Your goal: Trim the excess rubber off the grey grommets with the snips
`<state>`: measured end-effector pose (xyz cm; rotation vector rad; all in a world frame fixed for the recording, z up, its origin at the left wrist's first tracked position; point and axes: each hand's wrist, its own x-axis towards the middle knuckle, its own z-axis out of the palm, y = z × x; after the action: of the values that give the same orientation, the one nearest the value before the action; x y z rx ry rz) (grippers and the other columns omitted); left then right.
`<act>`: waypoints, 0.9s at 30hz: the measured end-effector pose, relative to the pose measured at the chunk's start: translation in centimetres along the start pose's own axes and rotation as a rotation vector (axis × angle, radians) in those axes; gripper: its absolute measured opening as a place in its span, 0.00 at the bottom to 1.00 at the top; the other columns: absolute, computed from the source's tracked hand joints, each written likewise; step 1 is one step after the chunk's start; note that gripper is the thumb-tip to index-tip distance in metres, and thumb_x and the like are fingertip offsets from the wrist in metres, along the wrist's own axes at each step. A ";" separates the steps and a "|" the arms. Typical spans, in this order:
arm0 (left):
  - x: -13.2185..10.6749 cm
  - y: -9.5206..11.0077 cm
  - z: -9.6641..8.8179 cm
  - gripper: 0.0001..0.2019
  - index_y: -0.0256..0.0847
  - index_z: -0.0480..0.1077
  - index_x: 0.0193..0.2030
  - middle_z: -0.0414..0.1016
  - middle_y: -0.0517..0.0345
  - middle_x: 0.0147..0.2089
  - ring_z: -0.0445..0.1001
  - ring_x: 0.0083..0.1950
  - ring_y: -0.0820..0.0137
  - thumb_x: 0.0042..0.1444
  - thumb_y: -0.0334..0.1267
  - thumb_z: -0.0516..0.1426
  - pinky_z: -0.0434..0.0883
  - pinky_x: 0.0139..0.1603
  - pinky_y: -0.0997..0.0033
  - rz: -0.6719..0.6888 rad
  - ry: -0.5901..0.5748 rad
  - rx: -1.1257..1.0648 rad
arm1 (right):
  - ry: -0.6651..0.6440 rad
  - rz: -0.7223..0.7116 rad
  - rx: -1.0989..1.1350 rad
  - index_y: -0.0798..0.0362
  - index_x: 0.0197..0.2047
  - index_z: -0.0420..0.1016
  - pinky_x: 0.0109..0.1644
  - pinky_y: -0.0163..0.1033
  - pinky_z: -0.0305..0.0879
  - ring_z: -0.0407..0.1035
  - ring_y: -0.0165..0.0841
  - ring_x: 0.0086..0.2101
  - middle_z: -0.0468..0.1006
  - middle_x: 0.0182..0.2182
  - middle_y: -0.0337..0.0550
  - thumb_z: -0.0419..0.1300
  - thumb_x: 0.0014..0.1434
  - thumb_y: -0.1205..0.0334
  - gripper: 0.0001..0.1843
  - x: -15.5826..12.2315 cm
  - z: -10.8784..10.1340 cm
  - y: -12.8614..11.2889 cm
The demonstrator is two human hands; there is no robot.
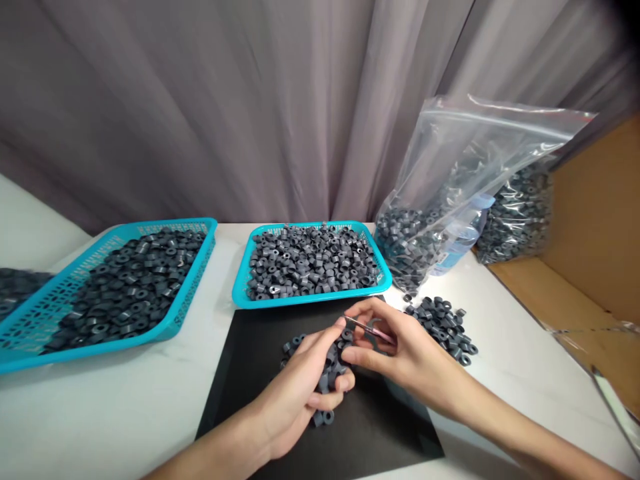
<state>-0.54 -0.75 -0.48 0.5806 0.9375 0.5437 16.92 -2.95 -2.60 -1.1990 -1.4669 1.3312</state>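
My left hand (305, 387) is curled round a handful of small dark grey plastic rings (329, 379). Between the fingers of my right hand (395, 340) sits a slim metal tool with a pinkish handle (383, 335); its exact kind is unclear. The tool's thin end reaches to my left thumb tip, and my right thumb touches the rings. Both hands are above a black mat (370, 427). Loose rings (324, 418) lie on the mat below and behind my left hand, partly hidden by it.
A turquoise basket (313, 301) of rings stands behind the mat, another turquoise basket (175, 313) to the left. At right are a ring pile (445, 327), a clear zip bag (415, 233), a water bottle (463, 233), a second filled bag (520, 213) and a cardboard box (595, 220).
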 end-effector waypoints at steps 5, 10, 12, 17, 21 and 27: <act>0.0 0.1 0.1 0.11 0.37 0.68 0.42 0.69 0.61 0.31 0.60 0.20 0.84 0.68 0.43 0.55 0.43 0.15 0.86 0.002 0.021 0.049 | 0.024 -0.029 -0.218 0.48 0.42 0.75 0.40 0.38 0.65 0.71 0.34 0.36 0.77 0.37 0.41 0.65 0.64 0.53 0.09 0.0 -0.6 -0.1; 0.3 0.1 -0.1 0.16 0.36 0.68 0.37 0.68 0.62 0.23 0.49 0.17 0.85 0.69 0.47 0.51 0.42 0.16 0.85 0.003 -0.038 0.118 | 0.040 -0.044 -0.324 0.49 0.38 0.74 0.35 0.36 0.61 0.69 0.32 0.31 0.77 0.32 0.39 0.61 0.66 0.52 0.10 0.2 -1.1 -0.1; 0.4 0.1 -0.1 0.16 0.35 0.70 0.38 0.68 0.62 0.22 0.49 0.17 0.84 0.68 0.47 0.52 0.42 0.16 0.84 0.003 -0.042 0.122 | 0.045 -0.047 -0.352 0.49 0.39 0.74 0.36 0.36 0.60 0.69 0.33 0.33 0.78 0.33 0.40 0.60 0.67 0.51 0.11 0.3 -1.4 -0.2; 0.2 0.2 0.1 0.16 0.34 0.71 0.42 0.72 0.59 0.26 0.51 0.18 0.85 0.66 0.48 0.55 0.43 0.16 0.84 0.020 -0.040 0.105 | 0.027 -0.059 -0.301 0.49 0.41 0.73 0.38 0.37 0.62 0.69 0.34 0.35 0.77 0.35 0.41 0.60 0.67 0.49 0.12 0.3 -1.9 -0.6; 0.2 0.2 0.2 0.14 0.35 0.72 0.43 0.73 0.59 0.28 0.52 0.19 0.84 0.68 0.45 0.54 0.45 0.17 0.84 0.049 -0.040 0.094 | -0.016 -0.052 -0.150 0.49 0.42 0.70 0.39 0.37 0.65 0.70 0.33 0.34 0.75 0.32 0.38 0.61 0.67 0.50 0.12 0.2 -1.9 -1.3; 0.2 0.1 0.1 0.13 0.36 0.71 0.38 0.71 0.61 0.23 0.50 0.18 0.84 0.68 0.44 0.53 0.44 0.18 0.83 0.116 -0.062 0.151 | 0.006 -0.111 -0.296 0.48 0.41 0.71 0.45 0.38 0.66 0.71 0.34 0.41 0.76 0.41 0.39 0.65 0.63 0.55 0.09 -0.1 -1.3 -1.3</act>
<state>-0.38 -0.59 -0.52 0.7876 0.8947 0.5587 18.04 -2.77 -1.19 -1.2830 -1.7437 1.0601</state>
